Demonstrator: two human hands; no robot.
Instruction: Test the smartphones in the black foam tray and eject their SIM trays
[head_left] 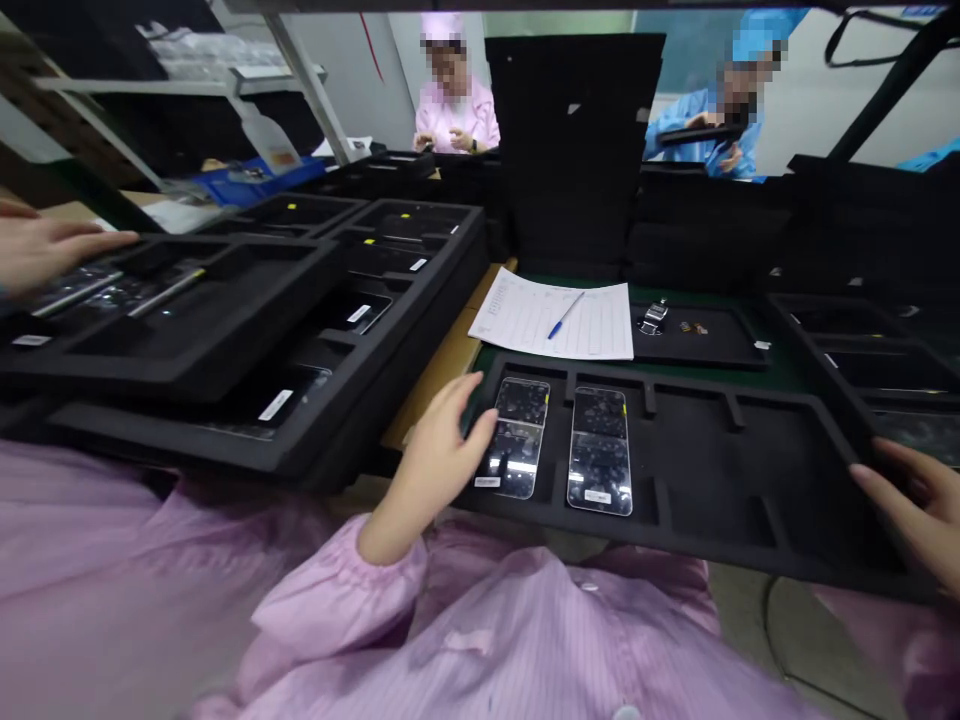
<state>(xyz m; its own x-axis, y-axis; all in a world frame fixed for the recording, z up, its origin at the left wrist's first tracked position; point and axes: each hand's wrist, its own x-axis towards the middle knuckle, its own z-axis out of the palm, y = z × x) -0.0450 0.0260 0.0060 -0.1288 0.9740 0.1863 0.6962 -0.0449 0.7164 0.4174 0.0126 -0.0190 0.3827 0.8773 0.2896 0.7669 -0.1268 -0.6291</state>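
Observation:
A black foam tray with several compartments lies in front of me, its near edge over my lap. Two phone screens with white labels and yellow tabs rest in its left compartments; one phone screen is right beside my left hand. My left hand grips the tray's left edge, thumb on the rim and fingers along the side. At the right end my right hand holds the tray's edge, its thumb over the rim and the other fingers partly hidden.
Stacked foam trays holding screens stand at left, where a co-worker's hand touches the upper tray. Behind my tray lie a paper form, a blue pen and a shallow tray with small parts. More trays stand right.

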